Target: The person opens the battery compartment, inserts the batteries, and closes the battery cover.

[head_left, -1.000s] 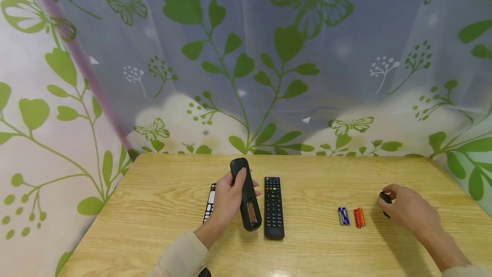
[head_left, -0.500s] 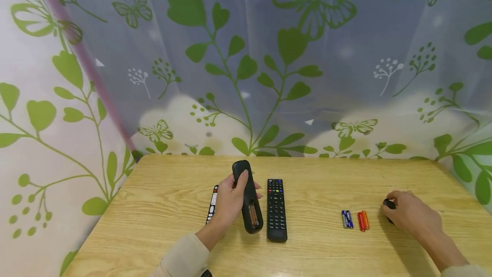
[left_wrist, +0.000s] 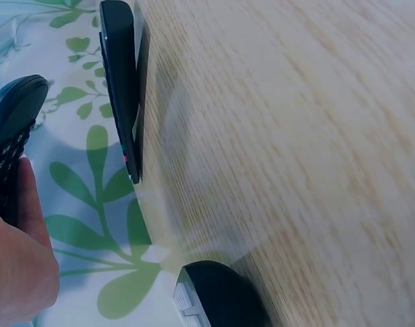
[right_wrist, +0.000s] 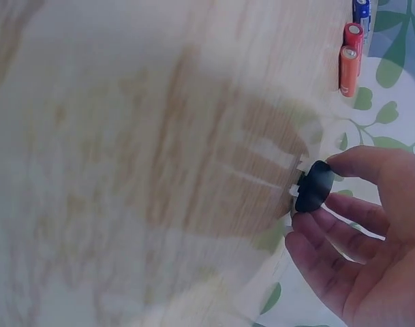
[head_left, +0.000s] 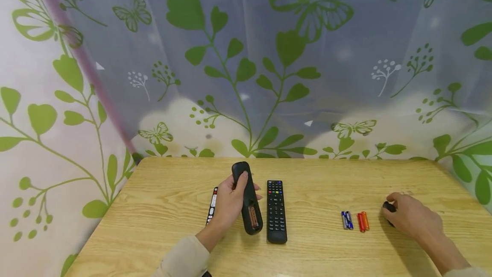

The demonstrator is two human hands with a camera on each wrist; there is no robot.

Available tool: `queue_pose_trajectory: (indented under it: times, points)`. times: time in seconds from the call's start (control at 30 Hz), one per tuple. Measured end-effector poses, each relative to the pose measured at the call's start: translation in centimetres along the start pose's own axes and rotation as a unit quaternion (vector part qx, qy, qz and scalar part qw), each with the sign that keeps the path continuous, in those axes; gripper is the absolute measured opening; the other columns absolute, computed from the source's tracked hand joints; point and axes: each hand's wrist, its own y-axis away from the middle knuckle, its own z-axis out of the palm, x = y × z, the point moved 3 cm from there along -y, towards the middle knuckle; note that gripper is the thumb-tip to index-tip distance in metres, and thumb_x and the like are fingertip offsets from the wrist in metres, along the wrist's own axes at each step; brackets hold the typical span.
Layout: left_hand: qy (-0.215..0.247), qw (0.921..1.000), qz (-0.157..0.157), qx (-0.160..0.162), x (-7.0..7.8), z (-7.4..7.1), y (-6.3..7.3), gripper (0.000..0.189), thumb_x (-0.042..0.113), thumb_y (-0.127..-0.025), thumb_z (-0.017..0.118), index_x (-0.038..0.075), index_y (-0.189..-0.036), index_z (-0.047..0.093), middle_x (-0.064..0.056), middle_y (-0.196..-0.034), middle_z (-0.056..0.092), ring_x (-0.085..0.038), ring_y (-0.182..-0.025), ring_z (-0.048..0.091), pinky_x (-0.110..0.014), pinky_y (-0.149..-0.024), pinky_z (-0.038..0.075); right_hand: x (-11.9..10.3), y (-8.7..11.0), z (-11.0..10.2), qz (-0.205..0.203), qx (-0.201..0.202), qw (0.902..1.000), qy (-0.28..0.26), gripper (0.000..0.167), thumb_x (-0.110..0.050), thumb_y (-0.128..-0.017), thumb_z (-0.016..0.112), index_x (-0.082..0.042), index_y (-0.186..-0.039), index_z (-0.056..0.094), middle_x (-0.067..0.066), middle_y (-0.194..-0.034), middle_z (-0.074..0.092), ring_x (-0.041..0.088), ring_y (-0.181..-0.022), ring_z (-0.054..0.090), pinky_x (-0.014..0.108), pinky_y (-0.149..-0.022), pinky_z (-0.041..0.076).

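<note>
My left hand (head_left: 226, 204) grips a black remote control (head_left: 250, 195) above the table, thumb across its back. The remote's back faces up, and its battery compartment (head_left: 253, 216) is uncovered and brownish inside; whether batteries sit there I cannot tell. In the left wrist view, the keys of the held remote (left_wrist: 13, 129) face away from its back. At the right, my right hand (head_left: 415, 217) pinches a small black battery cover (right_wrist: 315, 187) between thumb and fingers, close to the tabletop. Just left of that hand lie a red battery (head_left: 361, 222) and an orange battery (head_left: 365, 220).
Two blue-and-silver batteries (head_left: 347, 220) lie left of the red one. A second black remote (head_left: 276, 213) lies keys up, right of the held one. Another remote with white keys (head_left: 212, 206) is partly behind my left hand. A patterned curtain (head_left: 246, 63) hangs behind the wooden table (head_left: 315, 255).
Over the last second the view has shifted slightly. My left hand keeps its grip on the remote. The battery cover and right hand have come slightly lower, nearer the tabletop.
</note>
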Motion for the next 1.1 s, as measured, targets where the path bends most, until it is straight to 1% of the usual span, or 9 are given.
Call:
queue_pose_trajectory:
  times: [0.13, 0.23, 0.33, 0.43, 0.57, 0.73, 0.83, 0.93, 1.1]
  points:
    - [-0.001, 1.0, -0.001, -0.002, 1.6, 0.3, 0.6, 0.044, 0.03, -0.103, 0.044, -0.006, -0.128, 0.049, -0.022, -0.094, 0.066, -0.039, -0.08, 0.068, -0.038, -0.072, 0.058, 0.1, 0.0, 0.0, -0.002, -0.006, 1.0, 0.0, 0.053, -0.037, -0.091, 0.06, 0.009, -0.118, 0.056, 0.023, -0.102, 0.063, 0.039, -0.091, 0.06, 0.053, -0.063, 0.047]
    - [-0.004, 1.0, 0.0, -0.005, 2.8, 0.6, 1.1, 0.039, 0.022, -0.105, 0.041, -0.01, -0.127, 0.049, -0.026, -0.095, 0.065, -0.045, -0.083, 0.065, -0.038, -0.072, 0.058, -0.1, 0.2, -0.1, -0.009, 0.001, 0.9999, 0.006, 0.054, -0.039, -0.092, 0.059, 0.009, -0.117, 0.056, 0.024, -0.103, 0.062, 0.041, -0.092, 0.059, 0.053, -0.063, 0.047]
    - [-0.004, 1.0, 0.001, -0.006, 2.9, 0.7, 1.1, 0.039, 0.022, -0.105, 0.041, -0.01, -0.126, 0.049, -0.027, -0.095, 0.065, -0.047, -0.084, 0.064, -0.038, -0.071, 0.058, -0.5, 0.5, -0.3, -0.013, 0.005, 0.9999, -0.001, 0.053, -0.039, -0.093, 0.057, 0.008, -0.118, 0.057, 0.024, -0.104, 0.062, 0.042, -0.093, 0.059, 0.052, -0.063, 0.047]
    - [-0.004, 0.9999, 0.003, -0.009, 2.9, 0.7, 1.1, 0.039, 0.022, -0.105, 0.041, -0.01, -0.127, 0.049, -0.029, -0.097, 0.064, -0.049, -0.085, 0.063, -0.037, -0.071, 0.058, -1.5, 0.8, -0.3, -0.015, -0.005, 0.9995, -0.027, 0.051, -0.037, -0.094, 0.056, 0.007, -0.12, 0.057, 0.022, -0.106, 0.063, 0.04, -0.093, 0.06, 0.05, -0.062, 0.048]
    - [-0.002, 1.0, 0.001, -0.009, 2.8, 0.6, 1.1, 0.04, 0.022, -0.105, 0.041, -0.01, -0.128, 0.048, -0.029, -0.097, 0.064, -0.045, -0.083, 0.065, -0.038, -0.072, 0.058, -2.9, 1.2, -0.2, -0.024, -0.023, 0.9975, -0.063, 0.049, -0.036, -0.094, 0.057, 0.006, -0.119, 0.057, 0.014, -0.1, 0.065, 0.031, -0.087, 0.063, 0.046, -0.062, 0.049]
    - [0.001, 1.0, -0.003, -0.005, 2.7, 0.5, 1.2, 0.04, 0.021, -0.105, 0.041, -0.01, -0.129, 0.047, -0.028, -0.096, 0.064, -0.043, -0.081, 0.066, -0.038, -0.072, 0.058, -4.2, 1.4, 0.1, -0.039, -0.05, 0.9944, -0.085, 0.044, -0.036, -0.094, 0.058, 0.003, -0.113, 0.061, 0.007, -0.094, 0.065, 0.024, -0.082, 0.062, 0.044, -0.063, 0.051]
    - [-0.001, 1.0, -0.003, -0.002, 2.7, 0.5, 1.2, 0.039, 0.021, -0.104, 0.042, -0.01, -0.127, 0.049, -0.028, -0.095, 0.064, -0.043, -0.081, 0.066, -0.038, -0.071, 0.058, -4.6, 1.4, 0.5, -0.041, -0.068, 0.9924, -0.094, 0.044, -0.036, -0.093, 0.059, 0.004, -0.111, 0.061, 0.007, -0.093, 0.065, 0.024, -0.081, 0.062, 0.044, -0.064, 0.051]
    - [-0.003, 1.0, -0.002, -0.002, 2.7, 0.5, 1.2, 0.039, 0.021, -0.104, 0.042, -0.01, -0.126, 0.049, -0.028, -0.095, 0.064, -0.042, -0.08, 0.067, -0.038, -0.07, 0.058, -4.8, 1.4, 0.8, -0.039, -0.08, 0.9907, -0.103, 0.043, -0.033, -0.094, 0.059, 0.006, -0.113, 0.059, 0.007, -0.093, 0.064, 0.022, -0.079, 0.062, 0.043, -0.064, 0.051]
    - [-0.007, 1.0, -0.003, -0.003, 2.7, 0.5, 1.2, 0.039, 0.021, -0.105, 0.041, -0.01, -0.126, 0.049, -0.027, -0.096, 0.064, -0.038, -0.079, 0.068, -0.038, -0.071, 0.058, -5.1, 1.5, 1.5, -0.048, -0.08, 0.9892, -0.113, 0.04, -0.025, -0.093, 0.061, 0.009, -0.113, 0.057, 0.006, -0.09, 0.064, 0.02, -0.076, 0.062, 0.039, -0.062, 0.052]
